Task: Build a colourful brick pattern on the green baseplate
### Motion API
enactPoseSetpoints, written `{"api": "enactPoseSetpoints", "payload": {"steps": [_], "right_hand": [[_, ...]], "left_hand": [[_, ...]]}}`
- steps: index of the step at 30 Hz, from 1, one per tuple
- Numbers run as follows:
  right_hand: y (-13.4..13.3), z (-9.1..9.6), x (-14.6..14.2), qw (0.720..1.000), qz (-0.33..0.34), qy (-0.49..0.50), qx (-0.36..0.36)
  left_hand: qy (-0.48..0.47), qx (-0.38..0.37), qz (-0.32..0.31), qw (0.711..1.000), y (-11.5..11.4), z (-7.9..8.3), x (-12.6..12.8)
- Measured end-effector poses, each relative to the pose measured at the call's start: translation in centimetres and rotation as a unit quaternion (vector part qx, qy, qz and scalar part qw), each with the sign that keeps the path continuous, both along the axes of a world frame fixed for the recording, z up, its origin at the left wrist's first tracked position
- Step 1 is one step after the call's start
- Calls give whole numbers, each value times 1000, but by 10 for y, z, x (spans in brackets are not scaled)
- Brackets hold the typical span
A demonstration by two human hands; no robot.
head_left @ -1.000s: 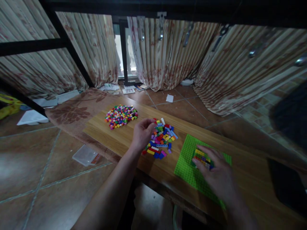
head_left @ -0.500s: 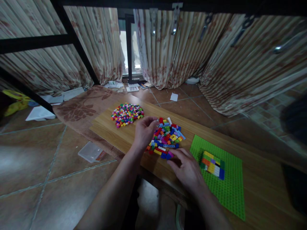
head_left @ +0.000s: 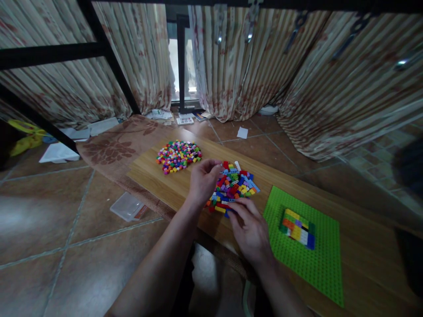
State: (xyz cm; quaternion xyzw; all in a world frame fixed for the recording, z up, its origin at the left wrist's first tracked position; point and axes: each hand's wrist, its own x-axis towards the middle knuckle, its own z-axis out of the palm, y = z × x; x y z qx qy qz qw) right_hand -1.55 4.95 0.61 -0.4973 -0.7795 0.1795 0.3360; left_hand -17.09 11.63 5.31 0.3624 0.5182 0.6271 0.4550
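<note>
A pile of mixed toy building bricks (head_left: 234, 182) lies on the wooden table between my hands. My left hand (head_left: 204, 179) is at the pile's left edge, thumb and fingers pinched together; whatever they may hold is too small to make out. At the pile's near edge, my right hand (head_left: 249, 226) touches the bricks with its fingertips, thumb held apart from the fingers. To its right, a green baseplate (head_left: 317, 268) carries a low, multicoloured block of joined bricks (head_left: 298, 228).
Farther left on the wooden table (head_left: 148, 176) is a second pile of smaller bricks (head_left: 178, 156). A brown patterned cloth (head_left: 109, 145) hangs past the table's left end. On the tiled floor lies a clear plastic box (head_left: 127, 206). Black metal bars (head_left: 109, 53) cross the upper left.
My right hand has moved slightly left and farther over the near edge of the brick pile. My left hand keeps its pinch at the pile's left side. The whole view has shifted slightly.
</note>
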Motion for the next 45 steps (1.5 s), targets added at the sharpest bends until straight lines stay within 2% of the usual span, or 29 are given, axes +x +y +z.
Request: {"api": "enactPoseSetpoints", "payload": {"steps": [3, 10, 16, 26, 33, 45], "right_hand": [[-4, -1, -12, 999, 37, -26, 18], [0, -4, -22, 997, 0, -78, 3], [0, -5, -25, 998, -18, -61, 18], [7, 5, -1, 997, -62, -2, -35], [12, 8, 22, 995, -90, 3, -35], [11, 1, 14, 996, -77, 16, -32]], "left_hand": [[-3, -2, -7, 1000, 0, 1, 0], [-11, -15, -4, 1000, 1, 1, -1], [4, -14, -7, 1000, -1, 2, -1], [1, -20, -8, 1000, -1, 3, -1], [1, -19, -16, 1000, 0, 1, -2], [-23, -3, 13, 1000, 2, 0, -7]]}}
